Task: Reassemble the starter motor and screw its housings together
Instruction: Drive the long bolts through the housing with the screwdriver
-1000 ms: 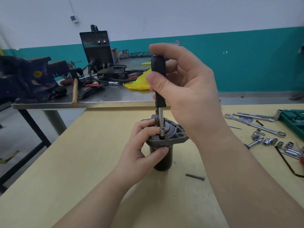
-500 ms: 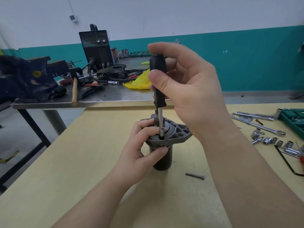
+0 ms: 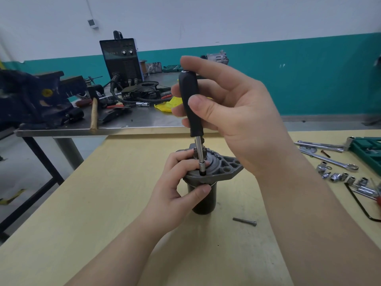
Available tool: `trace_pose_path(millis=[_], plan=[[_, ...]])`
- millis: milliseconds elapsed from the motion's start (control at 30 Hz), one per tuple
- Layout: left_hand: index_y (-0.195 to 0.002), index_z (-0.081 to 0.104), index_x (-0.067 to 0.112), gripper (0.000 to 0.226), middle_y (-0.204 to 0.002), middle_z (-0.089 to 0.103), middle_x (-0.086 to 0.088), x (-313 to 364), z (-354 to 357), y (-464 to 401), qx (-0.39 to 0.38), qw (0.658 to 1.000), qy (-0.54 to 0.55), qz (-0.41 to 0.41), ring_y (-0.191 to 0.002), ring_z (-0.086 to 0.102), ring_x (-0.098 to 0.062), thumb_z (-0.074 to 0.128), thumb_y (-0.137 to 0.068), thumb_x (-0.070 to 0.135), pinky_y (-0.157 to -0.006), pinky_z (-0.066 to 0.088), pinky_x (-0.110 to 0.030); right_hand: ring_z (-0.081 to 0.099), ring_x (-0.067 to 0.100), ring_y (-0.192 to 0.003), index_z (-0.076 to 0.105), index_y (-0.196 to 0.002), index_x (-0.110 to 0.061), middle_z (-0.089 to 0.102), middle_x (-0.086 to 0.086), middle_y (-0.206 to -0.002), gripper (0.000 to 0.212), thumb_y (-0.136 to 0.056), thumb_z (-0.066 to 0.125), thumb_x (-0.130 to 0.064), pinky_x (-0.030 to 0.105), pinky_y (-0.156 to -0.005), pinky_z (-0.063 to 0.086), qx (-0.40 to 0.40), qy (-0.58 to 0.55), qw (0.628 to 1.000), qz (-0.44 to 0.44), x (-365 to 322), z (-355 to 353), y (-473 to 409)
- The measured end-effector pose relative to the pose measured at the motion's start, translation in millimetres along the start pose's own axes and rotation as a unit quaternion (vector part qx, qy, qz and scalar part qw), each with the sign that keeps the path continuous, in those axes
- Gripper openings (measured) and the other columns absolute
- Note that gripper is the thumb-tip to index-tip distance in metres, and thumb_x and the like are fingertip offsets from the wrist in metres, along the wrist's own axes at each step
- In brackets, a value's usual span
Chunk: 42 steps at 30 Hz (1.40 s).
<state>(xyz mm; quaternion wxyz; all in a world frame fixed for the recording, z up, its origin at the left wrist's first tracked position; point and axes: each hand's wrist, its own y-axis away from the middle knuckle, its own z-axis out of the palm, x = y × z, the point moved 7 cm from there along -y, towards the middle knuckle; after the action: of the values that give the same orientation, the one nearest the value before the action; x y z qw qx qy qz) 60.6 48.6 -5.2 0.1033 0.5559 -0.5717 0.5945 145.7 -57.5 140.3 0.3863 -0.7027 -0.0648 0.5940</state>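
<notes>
— So, how far along is the reassembly?

— Well into the fastening, I'd judge. The starter motor stands upright on the wooden desk, about midway between its left and right edges, with the grey end housing already seated on top of the dark body.

— And the hands?

— The left hand grasps the motor just under the housing flange, thumb against the body, fingers over the top edge. The right hand is wrapped round the black handle of the screwdriver, thumb pressed on its front; the tool is vertical, its socket tip sitting in a hole at the flange's near rim.

— So that screw is going in?

— Seemingly, though the screw head is hidden under the tip, so I cannot tell how deep it sits.

— What's left?

— At least one loose bolt lies on the desk just right of the motor, nearer the front edge; I'd guess it goes in next. Sockets and a wrench lie toward the right edge.
</notes>
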Motion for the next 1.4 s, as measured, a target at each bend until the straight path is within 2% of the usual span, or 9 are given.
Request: trace_pose_path(millis=[200,333,467,600,800,967,1067,1267,1400], plan=[[-0.126,0.071,0.025,0.036,-0.142,0.053,-0.004,-2,0,2,0.002,1.000,0.005,-0.001,-0.149,0.042,-0.037,0.077,-0.090,0.025,-0.116,0.041,-0.064,0.074,0.033,-0.096,0.068,-0.136,-0.022,0.075,0.016,-0.114,0.044,-0.098,0.066,0.002,0.043,-0.088,0.060,-0.031,-0.157,0.987,0.031,15,-3,-4],[-0.126,0.072,0.028,0.037,-0.143,0.053,-0.003,-1,0,2,0.003,1.000,0.006,-0.002,-0.149,0.043,-0.035,0.077,-0.089,0.025,-0.116,0.042,-0.064,0.069,0.032,-0.089,0.066,-0.140,-0.024,0.071,0.007,-0.098,0.052,-0.094,0.072,-0.001,0.046,-0.088,0.058,-0.006,-0.169,0.984,0.050,24,-8,-6],[-0.124,0.072,0.028,0.035,-0.141,0.054,-0.004,0,0,1,0.002,1.000,0.007,-0.002,-0.149,0.043,-0.035,0.077,-0.089,0.026,-0.116,0.042,-0.063,0.072,0.024,-0.081,0.069,-0.132,-0.037,0.070,-0.011,-0.084,0.051,-0.089,0.082,-0.013,0.044,-0.083,0.064,0.080,0.011,0.997,-0.004,15,-5,-4],[-0.120,0.073,0.023,0.031,-0.139,0.054,-0.006,0,1,1,0.001,1.000,0.008,-0.001,-0.145,0.046,-0.036,0.076,-0.089,0.024,-0.113,0.042,-0.065,0.070,0.011,-0.084,0.070,-0.129,-0.036,0.069,-0.020,-0.088,0.043,-0.090,0.083,-0.024,0.031,-0.080,0.062,0.146,0.196,0.966,-0.081,-1,2,1],[-0.124,0.073,0.019,0.036,-0.141,0.054,-0.003,0,0,1,0.005,1.000,0.004,-0.005,-0.148,0.043,-0.034,0.077,-0.089,0.025,-0.116,0.042,-0.062,0.076,0.022,-0.090,0.069,-0.129,-0.034,0.075,-0.011,-0.092,0.033,-0.099,0.074,-0.022,0.048,-0.085,0.065,0.105,0.125,0.986,-0.042,-2,-2,0],[-0.121,0.073,0.024,0.033,-0.142,0.054,-0.004,0,0,1,0.005,1.000,0.005,-0.010,-0.149,0.043,-0.031,0.077,-0.088,0.026,-0.116,0.041,-0.062,0.064,0.008,-0.070,0.069,-0.123,-0.030,0.061,-0.022,-0.076,0.029,-0.095,0.077,-0.027,0.025,-0.067,0.055,0.186,0.286,0.934,-0.107,-15,-7,5],[-0.119,0.073,0.028,0.032,-0.139,0.054,-0.003,-2,0,1,0.007,1.000,0.008,-0.019,-0.145,0.045,-0.034,0.077,-0.087,0.027,-0.116,0.041,-0.063,0.058,0.004,-0.073,0.069,-0.122,-0.026,0.057,-0.022,-0.082,0.029,-0.095,0.076,-0.030,0.031,-0.071,0.056,0.218,0.386,0.885,-0.141,-22,0,9],[-0.123,0.072,0.028,0.036,-0.141,0.054,0.002,-1,0,0,0.007,1.000,0.006,-0.015,-0.149,0.042,-0.034,0.077,-0.088,0.027,-0.116,0.043,-0.062,0.073,0.012,-0.101,0.069,-0.126,-0.036,0.075,-0.018,-0.106,0.028,-0.100,0.068,-0.028,0.046,-0.091,0.064,0.135,0.185,0.972,-0.040,-8,-8,-1],[-0.125,0.073,0.025,0.036,-0.142,0.054,0.002,-2,-1,1,0.006,1.000,0.001,-0.015,-0.148,0.043,-0.034,0.077,-0.089,0.027,-0.114,0.044,-0.063,0.075,0.020,-0.097,0.068,-0.128,-0.037,0.076,-0.012,-0.104,0.035,-0.097,0.071,-0.022,0.040,-0.083,0.065,0.099,0.153,0.983,-0.036,-8,-9,-1]])
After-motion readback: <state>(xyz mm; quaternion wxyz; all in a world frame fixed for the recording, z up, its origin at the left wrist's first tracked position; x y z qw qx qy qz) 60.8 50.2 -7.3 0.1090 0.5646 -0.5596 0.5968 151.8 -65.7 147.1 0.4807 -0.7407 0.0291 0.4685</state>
